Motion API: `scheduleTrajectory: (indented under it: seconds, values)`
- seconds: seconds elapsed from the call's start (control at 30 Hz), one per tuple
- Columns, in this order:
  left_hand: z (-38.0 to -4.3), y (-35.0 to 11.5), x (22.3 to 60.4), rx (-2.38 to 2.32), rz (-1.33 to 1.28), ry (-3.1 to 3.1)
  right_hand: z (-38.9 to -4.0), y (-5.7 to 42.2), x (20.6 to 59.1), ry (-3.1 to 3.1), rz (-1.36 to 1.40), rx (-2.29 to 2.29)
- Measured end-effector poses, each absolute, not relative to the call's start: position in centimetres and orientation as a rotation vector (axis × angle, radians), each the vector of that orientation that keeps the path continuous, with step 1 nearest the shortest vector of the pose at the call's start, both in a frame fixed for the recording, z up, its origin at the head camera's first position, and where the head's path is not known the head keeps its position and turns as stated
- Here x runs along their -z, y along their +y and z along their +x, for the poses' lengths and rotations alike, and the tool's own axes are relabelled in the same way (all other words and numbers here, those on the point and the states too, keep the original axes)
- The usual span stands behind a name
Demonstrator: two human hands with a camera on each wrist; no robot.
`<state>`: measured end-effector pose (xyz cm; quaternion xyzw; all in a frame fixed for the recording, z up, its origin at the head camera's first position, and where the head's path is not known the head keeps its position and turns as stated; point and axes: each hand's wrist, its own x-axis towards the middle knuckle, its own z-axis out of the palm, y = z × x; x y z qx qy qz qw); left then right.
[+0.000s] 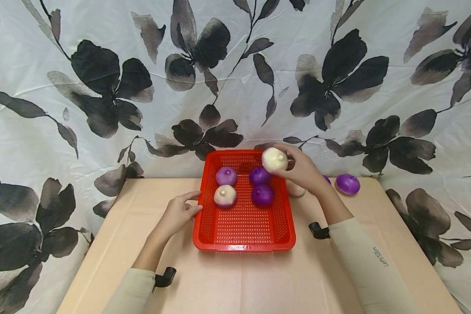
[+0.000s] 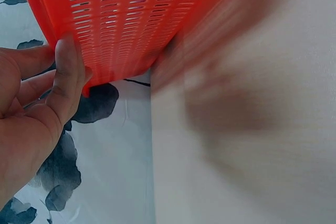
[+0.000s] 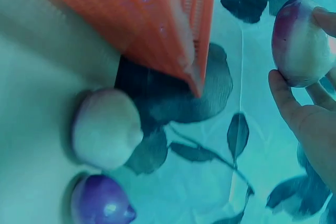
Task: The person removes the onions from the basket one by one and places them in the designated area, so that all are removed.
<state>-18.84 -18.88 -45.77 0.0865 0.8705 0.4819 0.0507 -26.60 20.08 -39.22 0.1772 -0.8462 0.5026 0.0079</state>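
Note:
My right hand (image 1: 300,170) holds a whitish onion (image 1: 274,160) with a purple side above the back right corner of a red plastic basket (image 1: 235,244). In the right wrist view, the thumb and fingers grip this onion (image 3: 299,43) around its sides. My left hand (image 1: 179,213) holds the basket's left rim, and the left wrist view shows its fingers (image 2: 67,72) against the slotted wall. Inside the basket sit a light purple onion (image 1: 226,176), a white-and-purple one (image 1: 225,196) and two dark purple onions (image 1: 262,195) on the right.
Right of the basket, a pale onion (image 3: 106,128) lies on the table (image 1: 259,283), partly behind my right hand in the head view. Purple onions (image 1: 348,184) lie farther right. A floral cloth (image 1: 259,87) hangs behind the table's back edge.

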Motion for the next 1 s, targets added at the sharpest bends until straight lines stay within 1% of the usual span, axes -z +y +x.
scheduleTrajectory:
  seconds: [0.23, 0.57, 0.83, 1.0]
  values:
    - [-18.9, -19.0, 45.8, -1.473, 0.261, 2.648, -24.7, 23.1, 40.8, -2.64, 0.54, -1.51]
    - [-19.0, -19.0, 46.0, -1.462, 0.263, 2.655, -22.2, 27.4, 45.8, -2.725, 0.382, -1.405]
    - [-19.0, -19.0, 46.0, -1.453, 0.26, 2.65, -20.9, 28.7, 50.0, -2.75, 0.42, -1.363]
    - [-19.1, -19.1, 45.9, -1.45, 0.266, 2.655, -20.4, 28.4, 51.6, -2.794, 0.378, -1.336]
